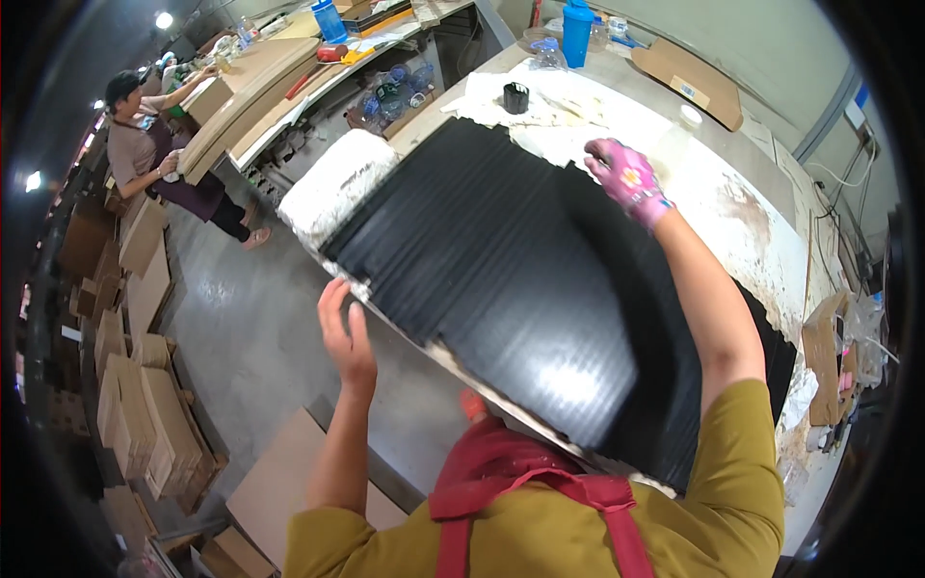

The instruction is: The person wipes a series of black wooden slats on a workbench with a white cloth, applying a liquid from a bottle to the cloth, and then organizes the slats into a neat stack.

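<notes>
A broad layer of glossy black strips, lying side by side with uneven ends, covers the near part of the worktable. Bare and with its fingers apart, my left hand is by the table's near left edge, close to the strips' left corner; I cannot tell whether it touches them. My right hand wears a pink glove with a flower pattern. It hovers over the far edge of the strips, fingers curled together, and whatever they may hold is hidden. A small black cup stands beyond the strips on white, stained sheeting.
A white wrapped bundle adjoins the strips at the left. Farther back are a blue bottle and a flat cardboard piece. Another person works at a bench on the far left. Cardboard stacks stand on the floor.
</notes>
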Available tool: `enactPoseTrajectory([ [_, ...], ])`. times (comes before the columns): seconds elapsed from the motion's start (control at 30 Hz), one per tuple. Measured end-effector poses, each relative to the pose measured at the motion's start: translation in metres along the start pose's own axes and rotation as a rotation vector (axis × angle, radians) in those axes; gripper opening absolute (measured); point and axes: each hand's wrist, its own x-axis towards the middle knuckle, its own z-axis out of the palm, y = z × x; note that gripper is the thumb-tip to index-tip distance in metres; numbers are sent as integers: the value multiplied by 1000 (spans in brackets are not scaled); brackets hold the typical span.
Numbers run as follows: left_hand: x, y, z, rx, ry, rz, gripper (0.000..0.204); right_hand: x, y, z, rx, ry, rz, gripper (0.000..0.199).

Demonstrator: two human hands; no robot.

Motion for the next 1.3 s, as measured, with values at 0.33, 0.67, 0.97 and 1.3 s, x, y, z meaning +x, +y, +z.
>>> enactPoseTrajectory([
  [0.33, 13, -82, -8, -113, 82, -308, 34, 181, 15, 135, -319, -340, 207, 57],
  [0.67, 55, -117, 43, -171, 171, -448, 44, 190, 21, 122, -550, -470, -11, 46],
  [0.97, 63, -138, 58, -85, 213, -462, 47, 245, -45, 213, 199, -273, -400, 57],
  [1.3, 77, -120, 65, -249, 290, -569, 31, 233, -75, 222, 58, -172, -323, 40],
])
